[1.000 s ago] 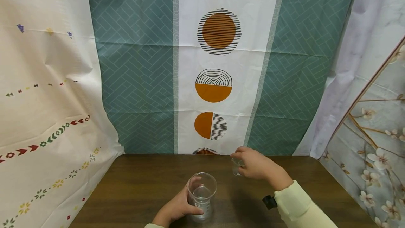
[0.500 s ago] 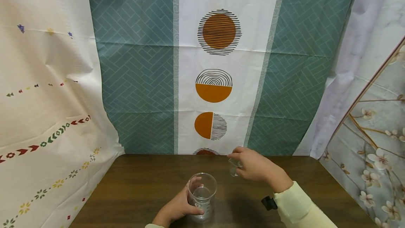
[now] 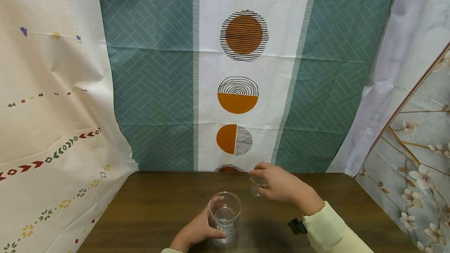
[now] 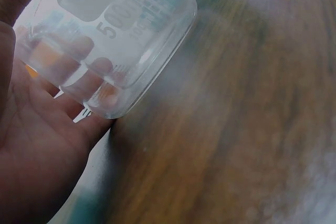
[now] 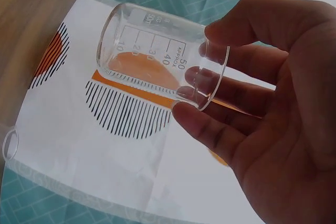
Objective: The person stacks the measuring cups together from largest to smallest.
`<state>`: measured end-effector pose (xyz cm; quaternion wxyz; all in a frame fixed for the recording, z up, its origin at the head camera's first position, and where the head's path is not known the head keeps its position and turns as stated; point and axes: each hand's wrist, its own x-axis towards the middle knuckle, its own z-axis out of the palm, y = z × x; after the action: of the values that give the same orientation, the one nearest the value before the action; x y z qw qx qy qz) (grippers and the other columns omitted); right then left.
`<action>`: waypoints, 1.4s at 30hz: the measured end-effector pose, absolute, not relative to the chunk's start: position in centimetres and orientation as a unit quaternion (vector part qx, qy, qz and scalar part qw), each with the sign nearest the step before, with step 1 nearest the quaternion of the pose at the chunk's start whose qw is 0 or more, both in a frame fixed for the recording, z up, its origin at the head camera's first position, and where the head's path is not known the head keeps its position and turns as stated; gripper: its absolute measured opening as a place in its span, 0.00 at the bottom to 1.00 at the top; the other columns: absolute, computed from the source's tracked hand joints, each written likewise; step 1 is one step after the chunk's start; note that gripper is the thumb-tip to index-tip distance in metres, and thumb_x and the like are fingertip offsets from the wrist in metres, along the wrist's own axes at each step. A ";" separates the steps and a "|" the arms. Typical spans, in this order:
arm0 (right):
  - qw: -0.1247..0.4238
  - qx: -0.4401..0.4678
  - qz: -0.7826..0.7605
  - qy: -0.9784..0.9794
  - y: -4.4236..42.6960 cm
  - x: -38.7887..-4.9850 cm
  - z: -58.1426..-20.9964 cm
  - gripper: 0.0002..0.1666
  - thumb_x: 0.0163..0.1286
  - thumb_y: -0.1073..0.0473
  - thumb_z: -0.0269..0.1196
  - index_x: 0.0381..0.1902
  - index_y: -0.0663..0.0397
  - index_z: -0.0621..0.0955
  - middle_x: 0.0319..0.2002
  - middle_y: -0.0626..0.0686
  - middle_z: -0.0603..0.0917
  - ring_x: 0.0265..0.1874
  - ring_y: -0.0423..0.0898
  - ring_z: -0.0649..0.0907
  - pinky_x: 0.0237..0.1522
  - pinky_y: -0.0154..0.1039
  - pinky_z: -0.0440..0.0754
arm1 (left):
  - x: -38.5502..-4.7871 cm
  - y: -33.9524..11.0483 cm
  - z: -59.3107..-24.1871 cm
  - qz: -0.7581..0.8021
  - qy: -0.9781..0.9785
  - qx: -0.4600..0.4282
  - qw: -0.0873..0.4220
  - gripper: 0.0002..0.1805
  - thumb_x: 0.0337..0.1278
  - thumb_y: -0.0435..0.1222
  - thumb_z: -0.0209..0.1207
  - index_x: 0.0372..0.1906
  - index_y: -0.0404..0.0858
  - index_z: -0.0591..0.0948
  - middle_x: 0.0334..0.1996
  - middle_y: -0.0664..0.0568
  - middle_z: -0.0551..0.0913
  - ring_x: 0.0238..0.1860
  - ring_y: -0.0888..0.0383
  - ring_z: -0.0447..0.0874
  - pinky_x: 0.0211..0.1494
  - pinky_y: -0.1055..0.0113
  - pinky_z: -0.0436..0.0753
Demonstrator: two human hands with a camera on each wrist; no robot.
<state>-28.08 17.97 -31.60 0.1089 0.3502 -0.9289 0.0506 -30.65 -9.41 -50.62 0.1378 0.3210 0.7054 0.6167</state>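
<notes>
Our left hand (image 3: 198, 227) grips the big cup (image 3: 229, 217), and our right hand (image 3: 281, 184) pinches the small cup (image 5: 142, 45) near its rim.

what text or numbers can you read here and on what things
"10" on the small beaker
"20" on the small beaker
"30" on the small beaker
"40" on the small beaker
"50" on the small beaker
"APPROX" on the small beaker
"500" on the large beaker
"GG" on the large beaker, maybe incomplete
Other fine print: too blurred

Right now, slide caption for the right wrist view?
Right hand holds a clear beaker, graduated to 50, near its rim.
</notes>
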 end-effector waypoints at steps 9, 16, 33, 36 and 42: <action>0.106 0.352 0.057 -0.928 17.3 -27.7 -31.3 0.24 0.61 0.57 0.65 0.57 0.53 0.80 0.48 0.47 0.80 0.43 0.41 0.79 0.48 0.41 0.79 | -30.7 -9.4 -50.7 0.620 0.701 0.324 0.138 0.52 0.43 0.35 0.73 0.72 0.51 0.54 0.67 0.38 0.63 0.66 0.49 0.66 0.57 0.71 0.75; 0.117 0.369 0.064 -0.920 16.8 -27.6 -31.0 0.24 0.61 0.59 0.64 0.56 0.54 0.80 0.48 0.48 0.80 0.44 0.42 0.79 0.47 0.41 0.80 | -30.7 -9.5 -50.6 0.621 0.701 0.320 0.143 0.52 0.43 0.34 0.73 0.72 0.52 0.54 0.67 0.38 0.63 0.65 0.49 0.66 0.56 0.71 0.75; 0.103 0.389 0.080 -0.912 15.3 -27.7 -30.9 0.25 0.60 0.59 0.63 0.57 0.53 0.80 0.51 0.48 0.79 0.45 0.41 0.79 0.47 0.39 0.80 | -30.8 -9.5 -50.8 0.623 0.697 0.324 0.147 0.52 0.45 0.34 0.73 0.72 0.52 0.53 0.68 0.37 0.61 0.66 0.42 0.64 0.57 0.70 0.75; 0.103 0.391 0.080 -0.911 15.0 -27.7 -31.0 0.25 0.60 0.59 0.63 0.57 0.52 0.80 0.51 0.48 0.80 0.45 0.41 0.79 0.47 0.39 0.80 | -30.8 -9.5 -50.7 0.622 0.697 0.324 0.149 0.52 0.45 0.34 0.72 0.72 0.53 0.52 0.68 0.37 0.61 0.66 0.42 0.64 0.57 0.70 0.75; 0.111 0.395 0.075 -0.909 14.5 -27.6 -31.0 0.25 0.60 0.59 0.64 0.57 0.52 0.80 0.50 0.48 0.80 0.46 0.42 0.79 0.50 0.40 0.79 | -30.7 -9.5 -50.6 0.620 0.700 0.322 0.149 0.52 0.45 0.35 0.72 0.72 0.53 0.53 0.68 0.37 0.61 0.66 0.43 0.64 0.56 0.70 0.75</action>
<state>-27.58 14.49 -31.03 0.1106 0.3953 -0.9088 0.0752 -30.68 -9.53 -50.55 0.1494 0.3224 0.6999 0.6195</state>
